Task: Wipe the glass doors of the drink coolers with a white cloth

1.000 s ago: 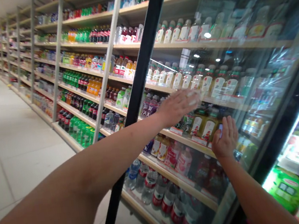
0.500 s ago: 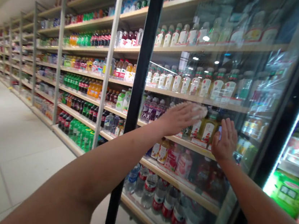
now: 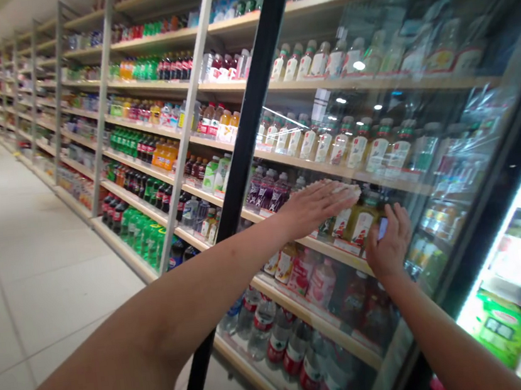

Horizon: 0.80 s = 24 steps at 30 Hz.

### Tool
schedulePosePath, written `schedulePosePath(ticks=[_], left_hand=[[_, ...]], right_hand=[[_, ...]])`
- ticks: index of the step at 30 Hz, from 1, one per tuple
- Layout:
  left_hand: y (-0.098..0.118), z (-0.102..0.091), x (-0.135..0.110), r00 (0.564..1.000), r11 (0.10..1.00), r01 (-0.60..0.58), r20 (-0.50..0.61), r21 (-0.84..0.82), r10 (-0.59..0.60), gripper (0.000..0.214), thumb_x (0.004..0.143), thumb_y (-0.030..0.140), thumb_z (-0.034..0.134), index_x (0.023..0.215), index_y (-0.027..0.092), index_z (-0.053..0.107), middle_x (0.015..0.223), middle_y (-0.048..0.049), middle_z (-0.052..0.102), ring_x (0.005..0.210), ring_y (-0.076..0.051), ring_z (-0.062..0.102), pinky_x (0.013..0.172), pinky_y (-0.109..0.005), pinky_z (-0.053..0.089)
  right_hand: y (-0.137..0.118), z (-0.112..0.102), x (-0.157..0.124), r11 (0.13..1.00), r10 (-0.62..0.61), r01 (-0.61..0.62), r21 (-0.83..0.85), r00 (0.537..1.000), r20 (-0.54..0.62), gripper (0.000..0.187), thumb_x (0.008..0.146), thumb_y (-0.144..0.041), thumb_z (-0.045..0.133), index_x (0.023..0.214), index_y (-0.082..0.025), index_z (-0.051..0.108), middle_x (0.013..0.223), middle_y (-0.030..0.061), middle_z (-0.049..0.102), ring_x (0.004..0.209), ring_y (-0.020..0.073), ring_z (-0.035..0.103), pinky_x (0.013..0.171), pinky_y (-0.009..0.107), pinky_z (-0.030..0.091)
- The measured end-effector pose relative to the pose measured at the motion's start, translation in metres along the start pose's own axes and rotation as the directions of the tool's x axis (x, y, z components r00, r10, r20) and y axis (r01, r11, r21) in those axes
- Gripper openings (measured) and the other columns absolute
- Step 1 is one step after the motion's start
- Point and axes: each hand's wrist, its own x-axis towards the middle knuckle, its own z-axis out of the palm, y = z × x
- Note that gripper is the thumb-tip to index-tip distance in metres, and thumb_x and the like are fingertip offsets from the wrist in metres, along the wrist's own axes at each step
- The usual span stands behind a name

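Left hand [image 3: 321, 203] against glass door [image 3: 372, 103], bottles [image 3: 357, 150] behind

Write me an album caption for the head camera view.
Left hand and right hand at a black-framed glass door, bottled drinks lining the shelves beyond.

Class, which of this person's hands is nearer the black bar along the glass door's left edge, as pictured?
Left. In the picture, the left hand is a little right of the black bar; the right hand is farther right and slightly lower.
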Motion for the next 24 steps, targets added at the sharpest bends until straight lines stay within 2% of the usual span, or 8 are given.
schedulePosePath(ticks=[5, 9, 12, 14, 16, 19, 21, 24], left_hand=[[-0.002, 0.002, 0.004, 0.988, 0.985, 0.095, -0.106, -0.147, -0.111, 0.058, 0.102, 0.012, 0.035, 0.158, 0.021, 0.024, 0.165, -0.0081, 0.031, 0.154, -0.015, 0.023, 0.126, -0.036, 0.027], [-0.002, -0.003, -0.005, 0.923, 0.935, 0.305, -0.185, -0.181, -0.337, 0.064, 0.096, 0.013, 0.042, 0.157, 0.011, 0.023, 0.166, -0.0157, 0.024, 0.156, -0.021, 0.015, 0.126, -0.039, 0.026], [-0.009, -0.02, -0.019, 0.93, 0.932, 0.316, -0.135, -0.174, -0.341, 0.077, 0.087, 0.015, 0.052, 0.158, 0.012, 0.022, 0.166, -0.013, 0.024, 0.156, -0.022, 0.015, 0.127, -0.042, 0.021], [-0.019, -0.032, -0.024, 0.938, 0.942, 0.302, -0.131, -0.145, -0.321, 0.075, 0.086, 0.016, 0.052, 0.157, 0.014, 0.028, 0.166, -0.0096, 0.026, 0.156, -0.022, 0.014, 0.128, -0.042, 0.017], [-0.03, -0.039, -0.025, 0.911, 0.926, 0.368, -0.168, -0.089, -0.378, 0.067, 0.091, 0.018, 0.048, 0.156, 0.015, 0.032, 0.167, -0.0074, 0.025, 0.157, -0.022, 0.012, 0.129, -0.043, 0.013], [-0.045, -0.033, -0.022, 0.858, 0.874, 0.487, -0.188, 0.001, -0.478, 0.061, 0.1, 0.025, 0.04, 0.158, 0.014, 0.028, 0.168, -0.0079, 0.021, 0.157, -0.025, 0.008, 0.129, -0.047, 0.011], [-0.049, -0.026, -0.02, 0.855, 0.861, 0.505, -0.168, 0.058, -0.49, 0.062, 0.102, 0.032, 0.04, 0.159, 0.013, 0.027, 0.168, -0.0097, 0.018, 0.157, -0.027, 0.006, 0.129, -0.05, 0.01], [-0.048, -0.018, -0.019, 0.864, 0.86, 0.497, -0.154, 0.112, -0.48, 0.064, 0.102, 0.037, 0.041, 0.159, 0.012, 0.027, 0.168, -0.0104, 0.016, 0.157, -0.028, 0.004, 0.129, -0.052, 0.009]], right_hand=[[-0.062, 0.008, 0.041, 0.959, -0.194, 0.18, 0.218, 0.98, 0.041, 0.064, 0.1, -0.027, 0.048, 0.158, -0.017, 0.026, 0.156, 0.0185, 0.041, 0.149, 0.0262, 0.035, 0.121, 0.05, 0.036], [-0.092, 0.031, 0.054, 0.957, -0.212, 0.181, 0.225, 0.97, 0.12, 0.06, 0.104, -0.033, 0.042, 0.159, -0.019, 0.025, 0.158, 0.0156, 0.039, 0.153, 0.0258, 0.027, 0.124, 0.053, 0.029], [-0.095, 0.038, 0.043, 0.969, -0.177, 0.148, 0.197, 0.974, 0.143, 0.057, 0.103, -0.036, 0.045, 0.156, -0.021, 0.034, 0.16, 0.0149, 0.038, 0.154, 0.0276, 0.024, 0.123, 0.056, 0.028], [-0.094, 0.035, 0.03, 0.966, -0.194, 0.161, 0.201, 0.969, 0.155, 0.053, 0.102, -0.034, 0.049, 0.153, -0.02, 0.041, 0.158, 0.0153, 0.041, 0.153, 0.0282, 0.026, 0.122, 0.056, 0.03], [-0.093, 0.029, 0.017, 0.948, -0.254, 0.211, 0.237, 0.952, 0.171, 0.046, 0.101, -0.026, 0.049, 0.146, -0.02, 0.05, 0.154, 0.0144, 0.047, 0.152, 0.0274, 0.029, 0.121, 0.055, 0.033], [-0.09, 0.019, 0.011, 0.894, -0.372, 0.293, 0.34, 0.908, 0.195, 0.038, 0.098, -0.015, 0.047, 0.132, -0.023, 0.063, 0.144, 0.0096, 0.058, 0.15, 0.0246, 0.035, 0.12, 0.052, 0.037], [-0.083, 0.012, 0.02, 0.861, -0.411, 0.314, 0.401, 0.893, 0.184, 0.037, 0.098, -0.012, 0.047, 0.126, -0.024, 0.067, 0.136, 0.0074, 0.065, 0.144, 0.0228, 0.044, 0.118, 0.048, 0.042], [-0.062, 0.006, 0.049, 0.872, -0.325, 0.282, 0.401, 0.945, 0.043, 0.035, 0.098, -0.011, 0.046, 0.119, -0.022, 0.071, 0.13, 0.0085, 0.067, 0.132, 0.0217, 0.056, 0.113, 0.048, 0.048]])
